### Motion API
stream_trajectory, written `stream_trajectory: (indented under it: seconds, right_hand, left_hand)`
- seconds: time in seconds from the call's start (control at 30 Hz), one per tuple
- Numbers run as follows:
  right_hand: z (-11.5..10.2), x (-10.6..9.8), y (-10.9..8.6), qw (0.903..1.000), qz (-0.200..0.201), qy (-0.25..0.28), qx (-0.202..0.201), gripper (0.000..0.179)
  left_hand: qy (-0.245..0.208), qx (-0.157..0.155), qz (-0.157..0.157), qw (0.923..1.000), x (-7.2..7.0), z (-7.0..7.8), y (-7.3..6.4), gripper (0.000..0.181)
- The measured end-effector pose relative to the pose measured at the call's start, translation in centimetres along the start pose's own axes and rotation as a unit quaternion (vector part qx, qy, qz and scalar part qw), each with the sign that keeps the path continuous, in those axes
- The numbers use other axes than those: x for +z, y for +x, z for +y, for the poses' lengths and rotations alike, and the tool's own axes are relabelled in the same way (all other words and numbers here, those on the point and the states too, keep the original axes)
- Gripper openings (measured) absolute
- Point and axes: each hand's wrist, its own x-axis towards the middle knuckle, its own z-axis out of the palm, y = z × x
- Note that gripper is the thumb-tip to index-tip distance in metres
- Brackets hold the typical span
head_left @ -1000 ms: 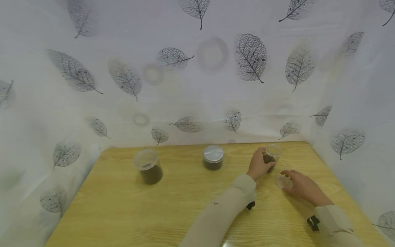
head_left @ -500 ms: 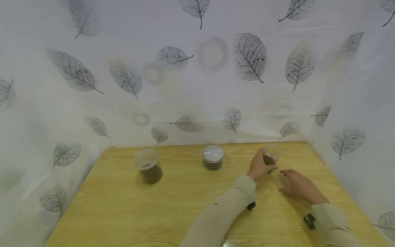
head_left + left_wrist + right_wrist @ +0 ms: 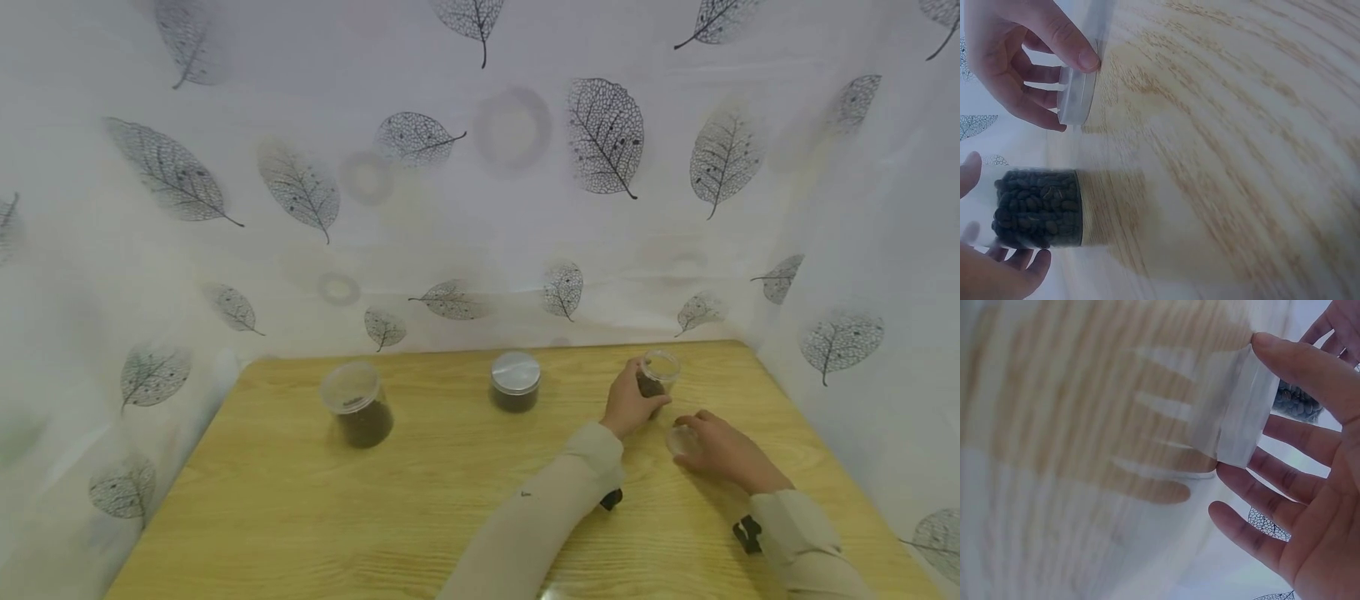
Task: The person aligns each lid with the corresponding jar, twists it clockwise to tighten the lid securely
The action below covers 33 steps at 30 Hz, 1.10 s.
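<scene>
At the right of the head view, my left hand (image 3: pixel 628 404) grips a clear, open-topped jar (image 3: pixel 666 367) part filled with dark beans. The left wrist view shows the beans (image 3: pixel 1041 206) through the wall, with fingers on either side of the jar, which stands on the table. Nearer to me, my right hand (image 3: pixel 726 450) pinches a clear round lid (image 3: pixel 684 442) between thumb and fingers. In the right wrist view this lid (image 3: pixel 1249 406) is on edge at the table surface, a small gap from the jar, with the little finger off it.
On the wooden table (image 3: pixel 420 517), a silver-lidded jar (image 3: pixel 516 387) with dark contents stands at the back middle. Farther left is a larger lidded clear jar (image 3: pixel 360 408), also with dark contents. A leaf-patterned white sheet (image 3: pixel 480 217) hangs behind and at both sides.
My right hand has shifted slightly left with the lid, its forearm following. The left hand stays on the jar, its thumb moving only a little. The other jars keep their places.
</scene>
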Motion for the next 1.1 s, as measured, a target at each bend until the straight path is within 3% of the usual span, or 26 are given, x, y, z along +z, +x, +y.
stream_trajectory:
  seconds: [0.17, 0.33, 0.57, 0.9, 1.1]
  right_hand:
    - [0.1, -0.1, 0.1, 1.0, -0.002, 0.0, 0.0, 0.054]
    - [0.0, -0.3, -0.3, 0.9998, 0.021, 0.005, 0.0, 0.055]
    - [-0.4, -1.2, -0.8, 0.9986, 0.04, 0.034, 0.002, 0.055]
    - [-1.7, -2.6, -1.3, 0.9975, 0.053, 0.046, 0.001, 0.057]
    - [-2.7, -3.1, -1.3, 0.9972, 0.062, 0.041, -0.004, 0.057]
  left_hand:
    - [0.005, -0.001, 0.008, 1.0, -0.1, -0.1, 0.0, 0.06]
    - [0.016, 0.002, 0.018, 0.9997, -0.5, -0.1, -0.2, 0.061]
    - [0.016, 0.005, 0.009, 0.9998, -1.8, 0.6, -1.3, 0.062]
    - [0.034, 0.077, -0.024, 0.9962, -4.3, 0.1, -3.6, 0.064]
    - [0.061, 0.087, -0.022, 0.9941, -6.1, -0.3, -5.1, 0.067]
